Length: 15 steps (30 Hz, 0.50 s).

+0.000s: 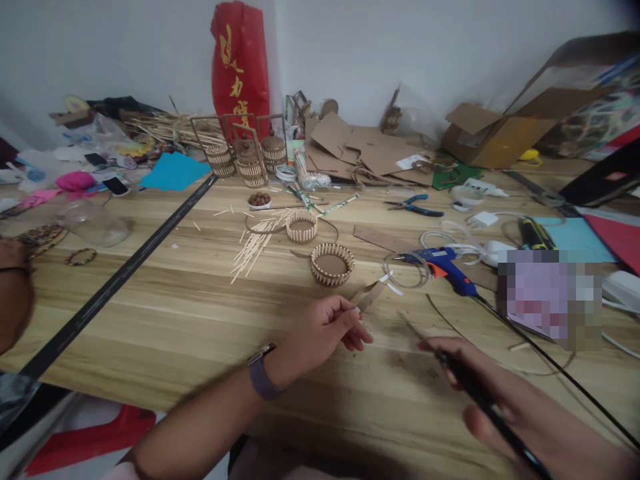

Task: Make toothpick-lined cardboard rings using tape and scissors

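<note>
Between the thumb and fingers of my left hand [337,325] is a narrow brown cardboard strip [369,297], its far end close to some white paper slivers. My right hand [493,383] is closed around a black-handled knife [473,388]; its thin blade points up and left, apart from the strip, and is blurred. Just beyond my left hand sits a small round basket [333,265] with short sticks around a cardboard base. A second stick-sided basket [301,227] stands behind it.
A blue glue gun [445,262] with cable lies right, near blue-handled pliers [415,205]. Loose sticks [255,247] lie left of the baskets. Handled baskets [250,163], cardboard sheets [370,147] and a red bag [240,67] stand behind. Another person's arm [15,293] rests far left.
</note>
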Tool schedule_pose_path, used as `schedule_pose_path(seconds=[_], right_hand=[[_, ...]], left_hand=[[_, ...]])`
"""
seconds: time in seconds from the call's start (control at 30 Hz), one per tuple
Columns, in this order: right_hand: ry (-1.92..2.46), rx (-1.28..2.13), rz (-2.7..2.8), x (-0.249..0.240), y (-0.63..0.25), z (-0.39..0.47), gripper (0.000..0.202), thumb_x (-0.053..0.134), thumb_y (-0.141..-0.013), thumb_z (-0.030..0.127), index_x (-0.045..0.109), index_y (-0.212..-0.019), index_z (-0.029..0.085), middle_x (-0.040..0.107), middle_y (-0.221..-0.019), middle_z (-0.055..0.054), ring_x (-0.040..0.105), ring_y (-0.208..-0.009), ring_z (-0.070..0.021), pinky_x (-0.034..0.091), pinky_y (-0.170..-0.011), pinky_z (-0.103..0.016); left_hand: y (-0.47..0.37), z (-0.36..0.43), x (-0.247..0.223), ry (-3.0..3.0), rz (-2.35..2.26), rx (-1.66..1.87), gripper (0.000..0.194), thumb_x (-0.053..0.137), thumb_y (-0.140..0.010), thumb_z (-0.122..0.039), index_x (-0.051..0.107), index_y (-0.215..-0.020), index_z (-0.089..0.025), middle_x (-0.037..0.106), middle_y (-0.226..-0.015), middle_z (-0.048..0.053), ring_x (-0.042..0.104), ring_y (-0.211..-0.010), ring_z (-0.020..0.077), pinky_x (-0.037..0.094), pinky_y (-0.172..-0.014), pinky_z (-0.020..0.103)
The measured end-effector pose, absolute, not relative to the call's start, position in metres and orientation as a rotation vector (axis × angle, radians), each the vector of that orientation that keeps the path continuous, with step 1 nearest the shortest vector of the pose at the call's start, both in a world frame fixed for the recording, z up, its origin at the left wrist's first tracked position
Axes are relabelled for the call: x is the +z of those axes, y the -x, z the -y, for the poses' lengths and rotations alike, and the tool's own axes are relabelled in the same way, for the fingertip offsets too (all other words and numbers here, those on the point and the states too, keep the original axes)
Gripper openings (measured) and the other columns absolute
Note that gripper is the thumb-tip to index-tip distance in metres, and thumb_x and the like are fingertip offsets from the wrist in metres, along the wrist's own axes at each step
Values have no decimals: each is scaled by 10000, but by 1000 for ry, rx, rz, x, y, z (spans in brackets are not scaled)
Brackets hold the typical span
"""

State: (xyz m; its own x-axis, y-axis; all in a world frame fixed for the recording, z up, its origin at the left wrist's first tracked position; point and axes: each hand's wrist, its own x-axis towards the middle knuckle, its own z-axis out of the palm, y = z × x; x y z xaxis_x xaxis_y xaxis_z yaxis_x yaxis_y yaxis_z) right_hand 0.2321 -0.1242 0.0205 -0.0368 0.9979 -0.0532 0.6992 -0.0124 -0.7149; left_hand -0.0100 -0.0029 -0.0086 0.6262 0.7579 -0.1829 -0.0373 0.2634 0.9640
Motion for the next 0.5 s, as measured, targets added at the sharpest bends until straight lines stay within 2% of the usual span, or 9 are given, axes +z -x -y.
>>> schedule_pose_path(seconds=[0.07, 0.13, 0.5], right_hand=[[1758, 959, 1816, 28, -206, 118, 367, 552, -810, 542, 645, -1061, 290, 687, -748, -17, 651, -625, -208, 551, -537, -275], [1747, 999, 1830, 33, -188, 110, 321, 522, -817, 550, 658, -929, 281, 646, -657, -4, 614, -564, -192, 526, -495, -256], [1688, 875, 1850, 37, -167, 97, 384, 447, -884, 585, 650, -847, 261, 644, -645, -13, 609, -567, -184, 527, -522, -252]], left_hand=[[10, 4, -6, -1183, -745, 608, 446, 611, -825, -592, 539, -800, -152, 718, -748, 75, 613, -582, 112, 492, -582, 240], [11, 5, -5, -1178, -741, 609, 459, 616, -818, -603, 544, -801, -149, 717, -740, 75, 614, -582, 113, 493, -583, 240], [11, 11, -8, -1156, -660, 530, 533, 621, -772, -679, 531, -789, -153, 714, -767, 90, 625, -610, 126, 492, -594, 253]])
